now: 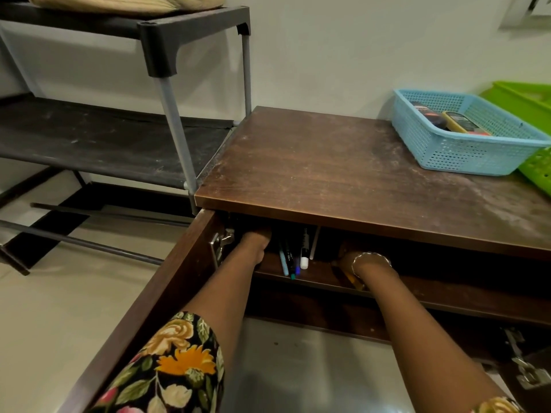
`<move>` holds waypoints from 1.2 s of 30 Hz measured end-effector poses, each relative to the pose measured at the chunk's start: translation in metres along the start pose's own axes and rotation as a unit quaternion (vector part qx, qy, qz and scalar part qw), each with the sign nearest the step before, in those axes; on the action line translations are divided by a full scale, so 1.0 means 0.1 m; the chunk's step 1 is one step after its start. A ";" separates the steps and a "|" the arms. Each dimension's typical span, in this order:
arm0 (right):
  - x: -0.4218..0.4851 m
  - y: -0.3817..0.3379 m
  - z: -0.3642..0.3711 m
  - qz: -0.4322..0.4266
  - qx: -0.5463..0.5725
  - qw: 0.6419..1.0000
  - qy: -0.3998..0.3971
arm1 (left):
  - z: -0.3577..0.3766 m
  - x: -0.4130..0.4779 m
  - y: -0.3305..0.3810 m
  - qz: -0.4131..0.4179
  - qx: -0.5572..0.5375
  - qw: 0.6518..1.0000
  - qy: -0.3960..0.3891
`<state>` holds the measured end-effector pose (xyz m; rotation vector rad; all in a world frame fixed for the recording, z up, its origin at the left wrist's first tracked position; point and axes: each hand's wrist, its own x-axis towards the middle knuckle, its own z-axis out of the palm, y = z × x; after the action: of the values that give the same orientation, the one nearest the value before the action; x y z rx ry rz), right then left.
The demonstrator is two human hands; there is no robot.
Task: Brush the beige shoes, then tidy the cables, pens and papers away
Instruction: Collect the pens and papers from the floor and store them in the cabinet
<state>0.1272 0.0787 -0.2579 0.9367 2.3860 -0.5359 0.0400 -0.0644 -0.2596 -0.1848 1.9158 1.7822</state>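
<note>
Reaching into the shadow under the wooden cabinet top (343, 174), the person's left hand (257, 238) and right hand (349, 251) are both dark past the knuckles. Whether either one is closed on anything, or simply spread flat, cannot be told. A beaded bangle (371, 259) circles the right wrist. Between the two hands, a cluster of pens (293, 259) lies on the inner shelf (447, 281), tips toward the camera, apparently stowed there to get them off the worktop. The cabinet door (167, 281) stands swung wide at the left, giving both arms room. Up top, a blue basket (465, 156) holding a few small items sits touching a green basket (533, 171). No cables or papers can be made out. On the shoe rack (167, 49) alongside, a beige item (125, 3) rests on the upper tier; it is cropped too tightly to say whether it is a shoe.
</note>
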 end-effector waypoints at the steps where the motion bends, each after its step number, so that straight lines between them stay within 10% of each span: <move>1: 0.00 -0.01 0.00 -0.002 0.005 1.000 0.015 | 0.00 0.00 -0.01 -0.002 0.017 1.000 0.004; 14: -0.04 -0.31 0.04 -0.080 0.152 0.983 0.070 | 0.02 -0.06 -0.03 -0.003 0.346 0.938 -0.015; 36: 0.12 -0.09 -0.03 -0.103 0.168 0.979 0.050 | 0.45 -0.22 0.11 0.020 0.357 0.928 -0.099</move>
<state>0.1124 0.0798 -0.2608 0.8747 2.5471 -1.0175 0.0663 -0.0245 -0.2400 0.2821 2.2772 0.9709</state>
